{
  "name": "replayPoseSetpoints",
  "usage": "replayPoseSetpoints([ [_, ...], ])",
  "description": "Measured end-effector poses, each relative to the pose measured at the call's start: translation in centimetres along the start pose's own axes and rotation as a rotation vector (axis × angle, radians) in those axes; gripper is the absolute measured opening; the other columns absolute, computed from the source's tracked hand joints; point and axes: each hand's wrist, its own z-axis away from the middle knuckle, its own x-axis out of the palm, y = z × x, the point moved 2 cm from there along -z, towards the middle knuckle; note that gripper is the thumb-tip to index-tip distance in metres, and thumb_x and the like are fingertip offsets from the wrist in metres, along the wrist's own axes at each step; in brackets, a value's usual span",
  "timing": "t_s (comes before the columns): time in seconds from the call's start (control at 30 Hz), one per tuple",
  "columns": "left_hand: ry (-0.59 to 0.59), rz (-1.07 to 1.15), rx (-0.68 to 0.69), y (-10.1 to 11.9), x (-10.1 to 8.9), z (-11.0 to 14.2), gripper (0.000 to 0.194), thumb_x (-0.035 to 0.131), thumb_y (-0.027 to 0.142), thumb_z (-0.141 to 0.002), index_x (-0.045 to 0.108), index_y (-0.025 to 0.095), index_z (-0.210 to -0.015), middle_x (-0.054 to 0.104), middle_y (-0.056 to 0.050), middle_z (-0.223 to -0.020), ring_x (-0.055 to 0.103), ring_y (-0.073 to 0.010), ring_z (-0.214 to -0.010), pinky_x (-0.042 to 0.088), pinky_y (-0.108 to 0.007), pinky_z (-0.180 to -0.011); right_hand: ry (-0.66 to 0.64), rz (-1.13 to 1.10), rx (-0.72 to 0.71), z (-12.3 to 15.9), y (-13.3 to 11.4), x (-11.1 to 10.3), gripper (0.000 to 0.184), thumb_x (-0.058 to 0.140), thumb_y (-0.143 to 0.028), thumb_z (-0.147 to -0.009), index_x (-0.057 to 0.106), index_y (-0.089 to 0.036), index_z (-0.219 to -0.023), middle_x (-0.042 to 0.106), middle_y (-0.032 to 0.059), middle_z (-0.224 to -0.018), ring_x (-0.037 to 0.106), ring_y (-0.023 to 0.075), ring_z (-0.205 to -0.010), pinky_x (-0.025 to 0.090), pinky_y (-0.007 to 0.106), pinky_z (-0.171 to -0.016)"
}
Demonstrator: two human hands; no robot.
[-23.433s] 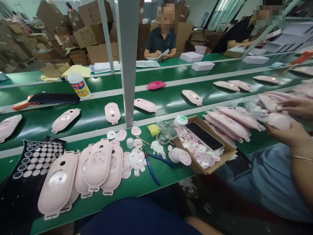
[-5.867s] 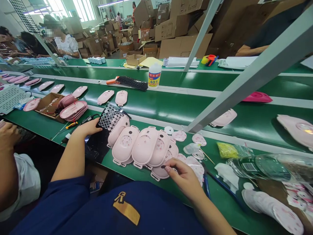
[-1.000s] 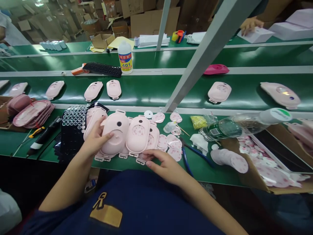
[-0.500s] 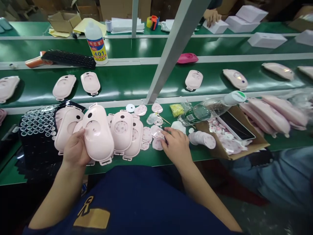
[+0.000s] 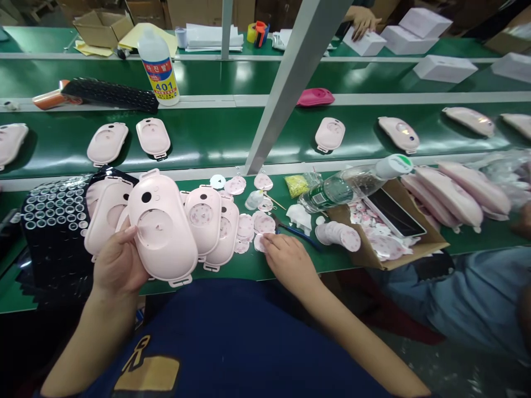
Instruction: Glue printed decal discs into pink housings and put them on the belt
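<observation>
**Pink shell point(image 5: 162, 229) held face up beside loose printed discs point(image 5: 245, 226)**

Left of centre in the frame, the person's left hand point(image 5: 118, 260) gripped the shell by its near side, thumb on top and fingers apparently beneath, a hold that seemed to leave the round recess uncovered and facing up. At centre, the right hand point(image 5: 290, 262) bent its fingers down to a single disc point(image 5: 258, 243); whether they had pinched it could not be told. The loose discs lay between the two hands, likely for a short reach. Other shells point(image 5: 203, 239) overlapped just right of the held one, probably to save room on the green bench point(image 5: 249, 266). A blue-handled tool point(image 5: 302, 235) rested just beyond the right hand. Right of centre, a tilted clear bottle point(image 5: 344, 188) appeared propped by a cardboard box point(image 5: 418, 256). At far left, a black sheet point(image 5: 53, 243) bore rows of circles.
</observation>
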Motion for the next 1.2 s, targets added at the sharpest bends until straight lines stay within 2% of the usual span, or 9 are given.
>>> replayPoseSetpoints([
  [0.17,-0.103,0.018,-0.125,-1.1,1.5,0.0,0.044,0.078,0.036,-0.071,0.073,0.028,-0.115,0.076,-0.006,-0.116,0.059,-0.0429,-0.131,0.059,-0.059,-0.100,0.019,-0.012,0.009,-0.1,0.1,0.9,0.030,0.051,-0.011,-0.100,0.076,-0.018,-0.114,0.079,0.0082,-0.116,0.071,0.0249,-0.101,0.045,0.045,-0.102],
  [0.4,-0.180,0.059,-0.140,-2.1,3.3,0.7,0.071,0.078,0.033,-0.069,0.058,0.021,-0.136,0.072,-0.010,-0.127,0.059,-0.0380,-0.131,0.051,-0.052,-0.110,0.013,-0.082,-0.053,0.8,1.2,1.0,0.035,0.053,-0.008,-0.092,0.076,-0.020,-0.117,0.077,0.0096,-0.124,0.072,0.0291,-0.108,0.053,0.049,-0.097],
  [0.53,-0.192,0.078,-0.148,-2.2,3.4,1.0,0.077,0.081,0.033,-0.066,0.055,0.021,-0.138,0.071,-0.010,-0.127,0.056,-0.0378,-0.135,0.047,-0.051,-0.114,0.018,-0.179,-0.072,-0.2,2.5,0.9,0.039,0.044,-0.009,-0.094,0.078,-0.020,-0.111,0.081,0.0090,-0.110,0.076,0.0272,-0.095,0.057,0.050,-0.093],
  [0.63,-0.194,0.088,-0.147,-2.4,3.4,1.1,0.075,0.082,0.032,-0.066,0.056,0.021,-0.136,0.072,-0.010,-0.125,0.055,-0.0382,-0.135,0.046,-0.052,-0.115,0.096,-0.188,-0.057,-1.2,2.2,-1.4,0.036,0.044,-0.013,-0.098,0.078,-0.021,-0.108,0.079,0.0098,-0.110,0.074,0.0284,-0.097,0.057,0.051,-0.091],
  [0.77,-0.207,0.094,-0.156,-2.9,4.2,1.5,0.073,0.082,0.029,-0.066,0.056,0.020,-0.134,0.072,-0.010,-0.126,0.057,-0.0374,-0.133,0.045,-0.051,-0.115,0.439,-0.336,-0.201,-3.0,-1.1,-6.8,0.028,0.051,-0.015,-0.099,0.074,-0.026,-0.112,0.071,0.0083,-0.112,0.066,0.0231,-0.104,0.055,0.042,-0.092],
  [0.87,-0.279,0.121,-0.204,-3.2,5.3,2.2,0.073,0.080,0.032,-0.071,0.052,0.021,-0.137,0.070,-0.011,-0.129,0.059,-0.0379,-0.131,0.047,-0.054,-0.113,0.616,-0.284,-0.444,-4.5,-3.9,-9.2,0.031,0.054,-0.008,-0.097,0.071,-0.028,-0.113,0.072,0.0017,-0.102,0.062,0.0188,-0.099,0.042,0.044,-0.110],
  [0.97,-0.329,0.157,-0.224,-3.1,5.7,2.6,0.071,0.079,0.038,-0.076,0.049,0.020,-0.138,0.069,-0.013,-0.129,0.061,-0.0392,-0.129,0.048,-0.056,-0.111,0.570,-0.147,-0.561,-5.2,-5.2,-9.1,0.033,0.056,-0.010,-0.094,0.071,-0.027,-0.118,0.076,0.0009,-0.112,0.061,0.0209,-0.109,0.023,0.049,-0.125],
  [1.1,-0.328,0.154,-0.203,-3.0,5.3,2.7,0.073,0.082,0.037,-0.073,0.048,0.020,-0.136,0.071,-0.013,-0.124,0.065,-0.0387,-0.122,0.052,-0.055,-0.106,0.381,-0.089,-0.478,-3.9,-6.0,-7.9,0.053,0.060,-0.014,-0.086,0.063,-0.027,-0.137,0.066,0.0020,-0.143,0.050,0.0289,-0.135,0.004,0.056,-0.129],
  [1.2,-0.324,0.134,-0.197,-3.2,5.2,2.6,0.077,0.084,0.033,-0.071,0.046,0.021,-0.138,0.071,-0.012,-0.125,0.067,-0.0367,-0.120,0.054,-0.051,-0.104,0.338,-0.072,-0.376,-2.6,-6.6,-7.4,0.065,0.060,-0.015,-0.082,0.057,-0.028,-0.145,0.060,0.0019,-0.151,0.044,0.0301,-0.143,0.000,0.055,-0.129],
])
